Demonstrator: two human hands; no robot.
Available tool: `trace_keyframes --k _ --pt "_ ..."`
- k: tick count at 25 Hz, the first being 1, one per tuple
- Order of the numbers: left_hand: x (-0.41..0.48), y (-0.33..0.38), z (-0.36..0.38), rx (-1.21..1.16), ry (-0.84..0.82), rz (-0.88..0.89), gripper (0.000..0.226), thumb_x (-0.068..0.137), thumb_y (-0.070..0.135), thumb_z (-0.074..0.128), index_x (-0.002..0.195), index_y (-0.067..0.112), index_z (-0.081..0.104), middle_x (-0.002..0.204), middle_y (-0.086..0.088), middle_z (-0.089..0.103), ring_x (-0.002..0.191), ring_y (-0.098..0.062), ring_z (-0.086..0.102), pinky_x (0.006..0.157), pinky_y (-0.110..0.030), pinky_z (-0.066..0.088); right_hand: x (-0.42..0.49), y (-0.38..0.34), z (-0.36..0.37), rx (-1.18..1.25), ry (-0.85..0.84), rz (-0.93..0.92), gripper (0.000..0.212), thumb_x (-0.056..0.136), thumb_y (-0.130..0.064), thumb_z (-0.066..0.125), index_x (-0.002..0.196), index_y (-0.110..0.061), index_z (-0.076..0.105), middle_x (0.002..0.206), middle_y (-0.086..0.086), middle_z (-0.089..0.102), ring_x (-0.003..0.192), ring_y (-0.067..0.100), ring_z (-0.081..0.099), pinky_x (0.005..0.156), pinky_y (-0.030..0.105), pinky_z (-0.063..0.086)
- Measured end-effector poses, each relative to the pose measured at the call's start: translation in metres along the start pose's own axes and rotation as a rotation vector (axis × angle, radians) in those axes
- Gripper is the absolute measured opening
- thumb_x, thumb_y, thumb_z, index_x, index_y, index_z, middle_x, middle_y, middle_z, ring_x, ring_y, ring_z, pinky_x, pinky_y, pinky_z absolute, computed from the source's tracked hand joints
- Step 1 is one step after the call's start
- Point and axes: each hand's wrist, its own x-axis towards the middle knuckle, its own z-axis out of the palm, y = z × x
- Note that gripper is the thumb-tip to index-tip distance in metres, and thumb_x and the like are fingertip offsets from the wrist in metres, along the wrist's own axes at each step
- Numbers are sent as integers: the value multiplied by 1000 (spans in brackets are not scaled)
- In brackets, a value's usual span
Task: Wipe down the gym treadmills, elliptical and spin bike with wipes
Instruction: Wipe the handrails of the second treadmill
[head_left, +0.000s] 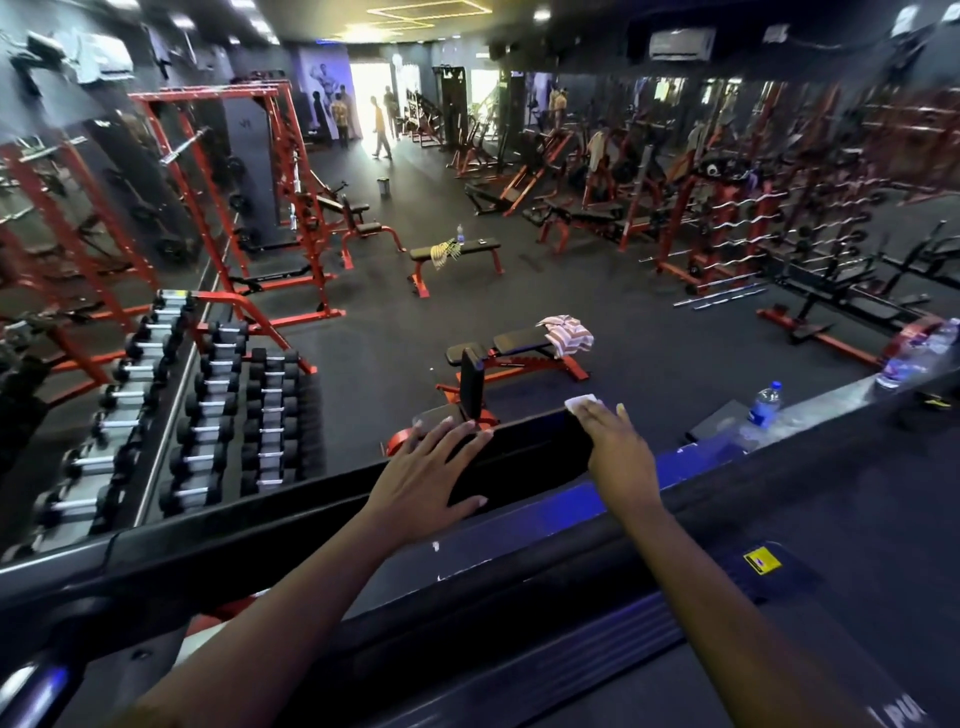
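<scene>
A black treadmill console (530, 447) runs across the lower middle of the head view, its top edge facing the gym floor. My left hand (426, 478) lies flat on the console's left part, fingers straight and spread. Flat on the console's top right edge, my right hand (615, 447) presses a white wipe (577, 404) against it; only the wipe's far end shows beyond the fingertips. The treadmill's dark deck and rail (597, 639) fill the foreground below my forearms.
A water bottle (764, 404) stands on a ledge to the right, another bottle (917, 353) further right. Beyond the console are an adjustable bench (511, 348) with a striped towel (567, 332), a dumbbell rack (208, 405) at left, red racks, and people near the far doorway (382, 127).
</scene>
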Motion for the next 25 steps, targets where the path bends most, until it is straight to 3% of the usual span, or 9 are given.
trace_keyframes --k 2,4,8,12,15,18,20,22,25 --pt "1 1 2 20 -3 -6 74 81 63 38 142 22 37 134 -5 55 123 -28 54 100 -46 40 -1 -8 -2 51 44 23 62 87 13 37 139 -21 41 146 -3 36 139 28 25 98 37 40" --pt "0 0 4 15 16 4 74 80 64 39 141 22 36 132 -5 57 119 -26 57 99 -46 42 -15 -35 7 80 49 -137 54 88 8 38 135 -16 47 140 3 44 129 28 41 94 40 43" --pt "0 1 6 43 22 0 77 79 67 39 142 23 33 134 -4 55 120 -25 56 109 -39 28 -30 -41 26 92 107 -379 52 67 10 59 116 -6 64 120 7 63 108 29 62 79 40 56" --pt "1 3 4 7 -2 -25 74 85 69 29 145 27 23 140 -3 49 129 -25 47 113 -49 14 -7 9 13 135 94 -184 66 78 20 47 134 -14 49 141 2 46 133 28 37 102 41 41" --pt "9 9 -5 -29 -27 -59 81 84 76 10 149 28 18 149 -3 38 139 -25 33 113 -46 -3 10 27 8 109 129 -66 59 85 15 41 135 -16 46 144 -2 41 137 28 29 104 38 37" --pt "21 19 -7 -55 -25 -80 86 79 73 11 151 27 12 155 -1 24 145 -20 19 112 -38 -15 -1 -10 13 175 103 -265 49 84 10 52 129 -11 53 131 6 52 122 26 48 93 32 44" --pt "30 25 -7 -54 -24 -96 86 77 70 9 151 26 12 156 1 21 145 -18 17 111 -39 -16 -12 -23 26 169 48 -441 54 75 8 64 126 -7 56 128 10 57 117 29 55 93 39 49" --pt "37 29 -7 -63 -10 -108 87 77 74 8 151 27 13 156 1 23 145 -18 19 113 -40 -12 -6 -12 29 146 82 -435 54 74 6 64 125 -8 57 129 8 57 120 27 53 95 46 48" --pt "50 38 -6 -91 -26 -59 92 75 80 -3 151 30 12 156 2 22 144 -18 21 115 -40 -6 8 17 14 156 134 -283 51 87 5 51 134 -13 48 141 1 45 135 22 35 109 38 33"
